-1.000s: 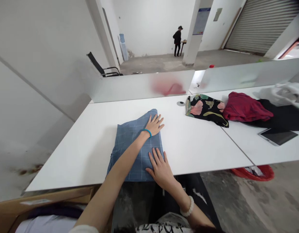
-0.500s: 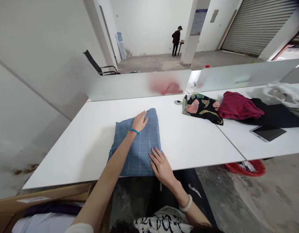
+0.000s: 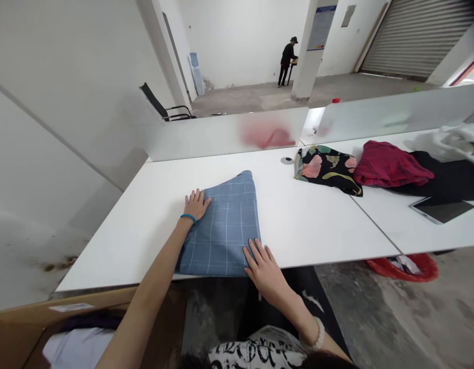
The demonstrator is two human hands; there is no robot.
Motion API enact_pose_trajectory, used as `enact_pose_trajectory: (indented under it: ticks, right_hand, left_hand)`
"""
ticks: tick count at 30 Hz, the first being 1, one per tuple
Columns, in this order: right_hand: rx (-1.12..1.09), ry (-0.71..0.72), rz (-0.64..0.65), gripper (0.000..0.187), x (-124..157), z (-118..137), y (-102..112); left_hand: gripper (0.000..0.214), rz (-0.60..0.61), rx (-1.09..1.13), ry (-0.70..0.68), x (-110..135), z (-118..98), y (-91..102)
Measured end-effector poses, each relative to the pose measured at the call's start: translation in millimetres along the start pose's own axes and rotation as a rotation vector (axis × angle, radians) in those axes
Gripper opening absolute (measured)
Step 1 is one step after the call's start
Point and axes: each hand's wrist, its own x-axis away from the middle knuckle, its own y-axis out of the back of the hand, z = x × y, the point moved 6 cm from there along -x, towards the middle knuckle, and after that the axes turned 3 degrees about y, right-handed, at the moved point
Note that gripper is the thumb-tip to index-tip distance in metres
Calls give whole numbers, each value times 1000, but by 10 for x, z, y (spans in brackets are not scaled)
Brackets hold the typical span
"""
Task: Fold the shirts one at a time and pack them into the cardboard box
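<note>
A blue checked cloth (image 3: 231,220), folded into a flat piece, lies at the front edge of the white table (image 3: 313,230). My left hand (image 3: 196,205) rests flat on the cloth's upper left side, fingers spread. On its lower right edge lies my right hand (image 3: 263,266), fingers stretched out and palm down. Neither hand grips the fabric. What kind of garment the cloth is, I cannot tell.
Right of the cloth lie a black floral garment (image 3: 329,169), a dark red garment (image 3: 390,164) and a tablet (image 3: 440,209). A frosted divider (image 3: 198,136) runs along the back. An open cardboard box (image 3: 25,323) stands lower left, a red bin (image 3: 429,269) below right.
My left hand has slid left across the cloth, from its upper middle to its left edge. My right hand stays at the lower right. The view has shifted slightly.
</note>
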Motion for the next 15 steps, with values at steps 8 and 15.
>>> enact_pose_trajectory:
  ticks: [8, 15]
  right_hand:
    - [-15, 258, 94, 42, -543, 85, 439]
    - [-152, 518, -20, 40, -1084, -112, 80]
  left_hand:
    - [52, -148, -52, -501, 1625, -685, 122]
    - [55, -178, 99, -92, 2307, -243, -248]
